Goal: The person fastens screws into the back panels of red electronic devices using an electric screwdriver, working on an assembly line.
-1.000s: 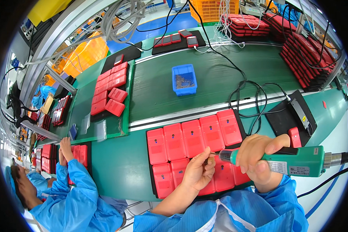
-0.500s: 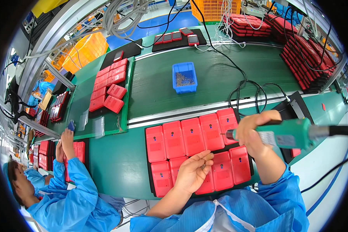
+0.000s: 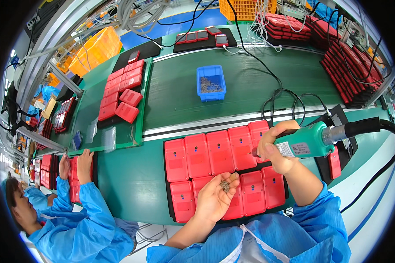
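My right hand is wrapped round a green electric screwdriver, its tip end pointing left over the red casings. My left hand is turned palm up and cupped, cradling a small pile of screws. Beneath both hands, red plastic casings lie in two rows on a black pad. My left hand covers part of the near row. The screwdriver's tip is hard to make out against the red.
A blue bin of screws stands on the green belt. Red casings are stacked at right and grouped at left. A black cable loops behind the pad. At left, a co-worker's hands are over more red casings.
My left fingers have uncurled, baring the screws in the palm. My right hand and the screwdriver have shifted slightly left and tilted. The co-worker's hands have come down to the red casings.
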A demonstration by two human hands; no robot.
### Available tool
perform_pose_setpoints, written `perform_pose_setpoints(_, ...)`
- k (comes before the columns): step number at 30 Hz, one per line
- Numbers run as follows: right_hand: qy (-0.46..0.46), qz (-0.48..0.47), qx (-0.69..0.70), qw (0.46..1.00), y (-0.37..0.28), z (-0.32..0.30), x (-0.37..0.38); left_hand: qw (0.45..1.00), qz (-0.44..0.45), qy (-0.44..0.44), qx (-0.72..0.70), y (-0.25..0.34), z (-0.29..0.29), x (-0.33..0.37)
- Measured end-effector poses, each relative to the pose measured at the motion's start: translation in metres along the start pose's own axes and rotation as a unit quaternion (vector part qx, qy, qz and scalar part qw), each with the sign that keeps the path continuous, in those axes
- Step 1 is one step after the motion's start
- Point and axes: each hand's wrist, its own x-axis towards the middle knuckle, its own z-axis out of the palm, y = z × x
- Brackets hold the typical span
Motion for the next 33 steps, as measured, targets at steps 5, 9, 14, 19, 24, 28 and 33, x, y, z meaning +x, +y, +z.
perform_pose_setpoints(5, 0.002, 0.003, -0.007, 1.000, 0.002, 0.002, 0.003, 1.000, 0.002, -0.002, 0.029, 0.003, 0.004, -0.002)
perform_pose_setpoints(9, -0.008, 0.001, -0.007, 1.000, 0.001, 0.003, 0.005, 0.999, 0.004, -0.041, 0.025, 0.003, -0.001, -0.002)
perform_pose_setpoints(14, -0.002, 0.021, 0.012, 1.000, 0.001, 0.005, 0.007, 0.998, 0.020, -0.049, 0.020, 0.003, -0.005, 0.000)
perform_pose_setpoints(19, 0.001, 0.031, 0.008, 0.999, 0.004, 0.006, 0.009, 0.998, 0.030, -0.045, 0.016, 0.003, -0.005, -0.001)
perform_pose_setpoints(24, 0.047, 0.048, 0.026, 0.997, 0.004, 0.014, 0.008, 0.997, 0.039, -0.069, 0.026, 0.007, -0.011, 0.000)
perform_pose_setpoints(28, 0.084, 0.075, -0.036, 0.993, 0.009, 0.013, 0.004, 0.998, 0.037, -0.035, 0.039, 0.009, 0.004, -0.001)
perform_pose_setpoints(33, -0.029, 0.036, -0.100, 0.994, 0.009, 0.012, 0.003, 0.991, 0.079, -0.062, 0.086, 0.009, -0.001, -0.002)
